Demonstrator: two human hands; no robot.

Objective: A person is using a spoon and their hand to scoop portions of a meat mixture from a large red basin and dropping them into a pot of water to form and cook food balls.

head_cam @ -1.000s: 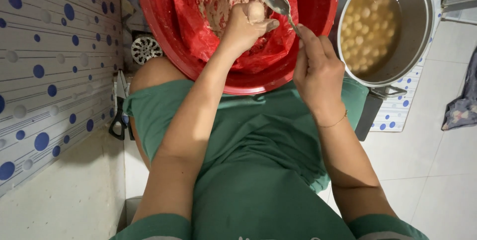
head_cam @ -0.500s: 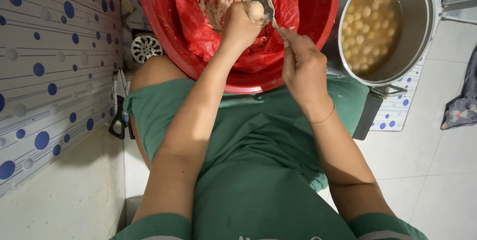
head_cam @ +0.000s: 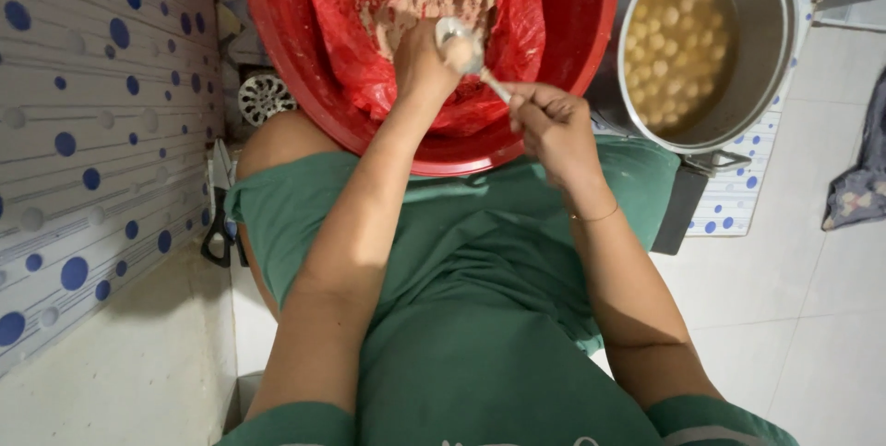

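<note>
Fingers of the right hand (head_cam: 546,123) pinch a spoon (head_cam: 464,49) handle; the left hand (head_cam: 420,63), loosely cupped, touches its bowl over the red basin (head_cam: 305,67).

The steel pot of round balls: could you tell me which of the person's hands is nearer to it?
Right. The right hand holds the spoon just beside the steel pot; the left hand is farther off, inside the red basin.

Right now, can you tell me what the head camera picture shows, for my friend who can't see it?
A person's right hand holds a metal spoon against the left hand, over pale paste in a red plastic bag lining a big red basin. Beside it stands a steel pot full of small round balls in liquid.
</note>
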